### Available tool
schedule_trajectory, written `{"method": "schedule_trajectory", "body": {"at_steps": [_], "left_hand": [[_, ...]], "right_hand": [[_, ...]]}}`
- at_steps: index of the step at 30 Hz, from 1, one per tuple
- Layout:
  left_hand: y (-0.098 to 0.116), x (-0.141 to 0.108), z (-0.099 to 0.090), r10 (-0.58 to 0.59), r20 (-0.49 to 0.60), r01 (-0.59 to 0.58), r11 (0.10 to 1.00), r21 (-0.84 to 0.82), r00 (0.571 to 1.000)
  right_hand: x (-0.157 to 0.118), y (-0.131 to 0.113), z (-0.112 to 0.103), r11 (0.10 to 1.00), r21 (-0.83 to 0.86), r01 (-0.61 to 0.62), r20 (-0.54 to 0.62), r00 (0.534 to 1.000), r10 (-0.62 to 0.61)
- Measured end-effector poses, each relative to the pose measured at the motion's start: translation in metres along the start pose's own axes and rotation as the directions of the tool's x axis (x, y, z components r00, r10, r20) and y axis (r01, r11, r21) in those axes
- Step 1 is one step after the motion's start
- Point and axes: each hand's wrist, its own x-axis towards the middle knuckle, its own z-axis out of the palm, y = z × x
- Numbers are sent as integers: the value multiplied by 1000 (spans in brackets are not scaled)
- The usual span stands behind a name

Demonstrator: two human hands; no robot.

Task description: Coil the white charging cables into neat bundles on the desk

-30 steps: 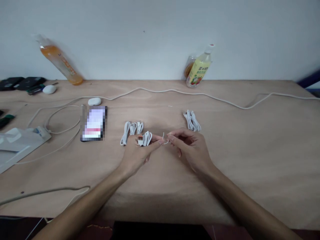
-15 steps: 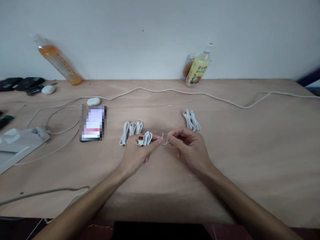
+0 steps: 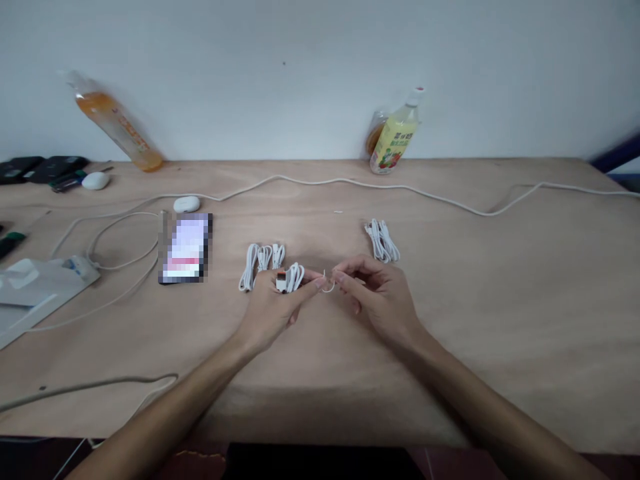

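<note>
My left hand (image 3: pixel 270 307) is closed around a coiled white USB cable (image 3: pixel 295 277) above the middle of the tabletop (image 3: pixel 510 293), its thumb and forefinger also nipping a thin white tie (image 3: pixel 329 289). My right hand (image 3: pixel 383 297) pinches the tie's other end. My left hand partly hides some white cable coils (image 3: pixel 249 268); another cable bundle (image 3: pixel 382 240) lies just beyond my right. A phone (image 3: pixel 187 247) lies toward the left edge, a yellow-labelled bottle (image 3: pixel 397 141) at the back edge.
</note>
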Motion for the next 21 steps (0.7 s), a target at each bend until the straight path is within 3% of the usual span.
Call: {"method": "schedule_trajectory", "body": {"at_steps": [14, 21], "left_hand": [[-2, 4, -1, 18, -144, -25, 999, -47, 989], [-3, 3, -1, 1, -136, -10, 998, -63, 991]], "right_hand": [[-1, 6, 2, 991, 76, -111, 121, 987, 101], [-1, 7, 3, 984, 94, -154, 149, 979, 139]]}}
